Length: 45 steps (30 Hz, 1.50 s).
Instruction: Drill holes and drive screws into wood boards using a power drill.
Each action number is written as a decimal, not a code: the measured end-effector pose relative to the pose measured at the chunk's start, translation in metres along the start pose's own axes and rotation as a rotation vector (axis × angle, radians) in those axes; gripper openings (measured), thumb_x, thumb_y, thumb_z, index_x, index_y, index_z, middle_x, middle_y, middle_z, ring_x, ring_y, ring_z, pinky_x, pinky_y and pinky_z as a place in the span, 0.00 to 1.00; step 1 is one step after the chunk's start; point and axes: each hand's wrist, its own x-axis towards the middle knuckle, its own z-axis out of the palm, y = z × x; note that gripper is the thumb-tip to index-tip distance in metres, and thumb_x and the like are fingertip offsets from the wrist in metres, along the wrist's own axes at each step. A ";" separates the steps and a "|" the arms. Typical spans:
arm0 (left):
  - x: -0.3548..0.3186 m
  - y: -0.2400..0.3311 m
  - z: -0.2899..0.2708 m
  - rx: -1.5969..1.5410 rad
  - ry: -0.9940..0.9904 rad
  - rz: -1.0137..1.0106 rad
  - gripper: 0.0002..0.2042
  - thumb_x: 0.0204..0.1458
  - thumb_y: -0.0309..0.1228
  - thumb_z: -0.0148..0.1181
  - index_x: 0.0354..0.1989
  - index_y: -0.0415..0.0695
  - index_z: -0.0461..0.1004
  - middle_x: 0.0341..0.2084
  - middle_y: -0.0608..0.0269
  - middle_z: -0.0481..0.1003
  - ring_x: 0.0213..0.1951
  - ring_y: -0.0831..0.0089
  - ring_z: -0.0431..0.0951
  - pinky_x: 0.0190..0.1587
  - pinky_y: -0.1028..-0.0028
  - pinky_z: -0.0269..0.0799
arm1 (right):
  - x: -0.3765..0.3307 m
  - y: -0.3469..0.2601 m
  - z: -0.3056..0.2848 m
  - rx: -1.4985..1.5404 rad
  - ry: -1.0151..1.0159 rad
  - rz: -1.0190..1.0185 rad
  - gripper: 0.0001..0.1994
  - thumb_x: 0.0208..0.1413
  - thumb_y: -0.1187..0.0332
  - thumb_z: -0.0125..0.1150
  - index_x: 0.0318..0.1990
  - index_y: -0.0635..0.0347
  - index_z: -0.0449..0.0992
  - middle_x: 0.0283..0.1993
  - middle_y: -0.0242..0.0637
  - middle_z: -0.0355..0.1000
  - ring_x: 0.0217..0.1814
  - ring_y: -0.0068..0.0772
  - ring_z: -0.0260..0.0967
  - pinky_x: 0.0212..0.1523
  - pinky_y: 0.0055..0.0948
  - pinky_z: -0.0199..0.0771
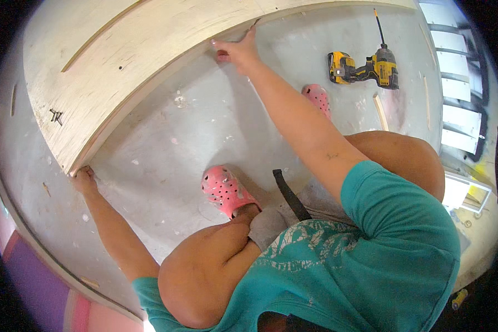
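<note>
A large pale plywood panel [149,47] with a framed edge spans the upper left, slightly above the grey floor. At its near left corner, my left hand [84,180] is closed around the edge, its fingertips partly hidden. My right hand [239,52] reaches to the panel's long near edge farther right, thumb and a finger spread apart along it, the other fingers curled beneath. A thin dark mark shows by its fingertip, too small to name. Several dark screws [56,116] lie in a small pile on the panel near the left corner.
A yellow and black cordless driver [365,69] with a long bit lies on the floor [149,144] at the right. Near it is a short wood strip [380,112]. My pink clogs [227,191] stand between me and the panel. White panels [456,83] line the far right.
</note>
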 end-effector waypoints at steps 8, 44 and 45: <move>0.009 -0.007 -0.032 0.163 -0.141 -0.203 0.12 0.32 0.15 0.47 0.30 0.36 0.65 0.16 0.62 0.65 0.14 0.76 0.63 0.13 0.79 0.54 | 0.016 0.008 -0.033 -0.109 0.022 0.044 0.47 0.39 0.72 0.67 0.61 0.61 0.36 0.43 0.48 0.65 0.31 0.36 0.70 0.27 0.29 0.76; -0.029 0.061 0.045 -0.298 0.105 -0.301 0.20 0.47 0.53 0.52 0.27 0.47 0.65 0.12 0.68 0.59 0.13 0.77 0.56 0.15 0.78 0.52 | 0.000 -0.018 -0.042 -0.056 0.122 0.058 0.31 0.48 0.68 0.59 0.57 0.67 0.52 0.40 0.47 0.67 0.31 0.35 0.70 0.29 0.30 0.74; -0.026 0.061 0.034 -0.278 0.085 -0.296 0.20 0.47 0.54 0.51 0.23 0.48 0.64 0.11 0.69 0.57 0.13 0.78 0.55 0.15 0.78 0.51 | -0.007 -0.021 -0.042 -0.130 0.078 0.133 0.28 0.48 0.68 0.58 0.55 0.67 0.55 0.38 0.44 0.68 0.32 0.34 0.70 0.29 0.29 0.73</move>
